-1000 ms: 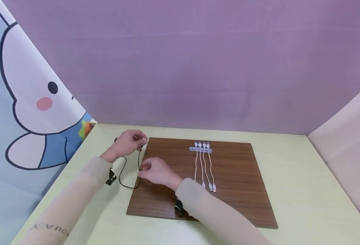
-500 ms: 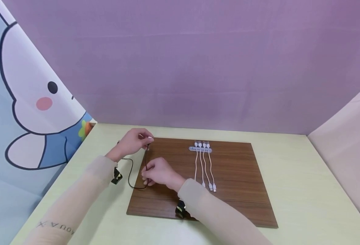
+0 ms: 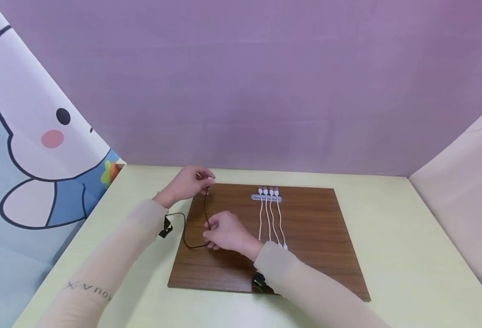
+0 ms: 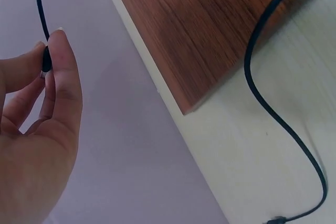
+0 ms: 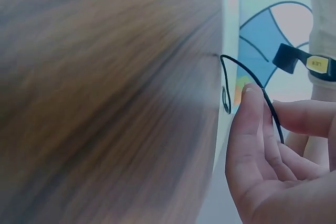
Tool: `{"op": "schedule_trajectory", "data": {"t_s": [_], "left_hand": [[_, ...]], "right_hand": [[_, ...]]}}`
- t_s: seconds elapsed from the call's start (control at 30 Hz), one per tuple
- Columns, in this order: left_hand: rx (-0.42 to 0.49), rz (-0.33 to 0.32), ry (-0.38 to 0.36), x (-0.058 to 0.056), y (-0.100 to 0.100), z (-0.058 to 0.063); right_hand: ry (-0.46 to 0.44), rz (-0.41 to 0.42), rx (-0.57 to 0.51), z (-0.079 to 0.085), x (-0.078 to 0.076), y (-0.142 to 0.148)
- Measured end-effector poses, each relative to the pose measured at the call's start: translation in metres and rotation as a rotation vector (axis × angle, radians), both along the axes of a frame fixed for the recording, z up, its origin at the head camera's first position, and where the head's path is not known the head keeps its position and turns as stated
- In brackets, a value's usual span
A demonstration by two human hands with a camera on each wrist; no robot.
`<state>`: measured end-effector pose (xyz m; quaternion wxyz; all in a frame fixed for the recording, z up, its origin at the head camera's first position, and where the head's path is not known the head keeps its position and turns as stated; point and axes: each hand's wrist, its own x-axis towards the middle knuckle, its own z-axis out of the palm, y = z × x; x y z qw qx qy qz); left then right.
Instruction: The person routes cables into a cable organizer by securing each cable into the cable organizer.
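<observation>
A thin black cable [image 3: 184,230] hangs in a loop over the left part of a brown wood-grain board [image 3: 314,228]. My left hand [image 3: 186,184] pinches one end of it at the plug, above the board's far left corner. In the left wrist view the black plug [image 4: 46,59] sits between thumb and forefinger, with a bit of metal showing below. Lower down, my right hand [image 3: 229,233] pinches the cable's middle between thumb and fingers. The cable's other end [image 4: 276,220] lies on the table left of the board.
Several white USB cables [image 3: 261,218] run side by side down the board from a pale blue-grey cable clip [image 3: 255,197]. My right forearm overlaps their lower ends. The board lies on a pale table [image 3: 388,228], with a purple cloth [image 3: 265,91] behind it.
Both hands have moved right, drawing the black cable from the board's left edge to over the board. The white cables stay in their clip.
</observation>
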<state>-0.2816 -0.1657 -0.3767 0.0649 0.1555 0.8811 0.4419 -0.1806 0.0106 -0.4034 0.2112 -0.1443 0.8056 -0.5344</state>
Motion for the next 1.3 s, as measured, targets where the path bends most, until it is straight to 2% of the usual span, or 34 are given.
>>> {"op": "schedule_trajectory", "data": {"t_s": [0.23, 0.33, 0.53, 0.73, 0.8, 1.1, 1.3], "left_hand": [[0.013, -0.033, 0.001, -0.001, 0.011, -0.001], [0.004, -0.045, 0.004, -0.001, 0.016, 0.000], [0.007, -0.053, -0.011, -0.001, 0.023, 0.003], [0.046, -0.037, 0.003, -0.003, 0.035, 0.001], [0.059, -0.032, 0.006, -0.004, 0.039, 0.000], [0.049, -0.046, 0.015, -0.014, 0.062, -0.007], [0.039, -0.065, -0.030, -0.021, 0.081, -0.010]], "right_hand": [[0.153, 0.024, 0.192, 0.002, 0.002, 0.015], [0.250, 0.032, 0.284, 0.003, 0.004, 0.022], [0.404, 0.053, 0.381, 0.006, 0.009, 0.037], [0.605, 0.097, 0.509, 0.009, 0.011, 0.051], [0.643, 0.101, 0.543, 0.010, 0.012, 0.055], [0.667, 0.114, 0.600, 0.008, 0.016, 0.067], [0.653, 0.117, 0.638, 0.005, 0.015, 0.071]]}}
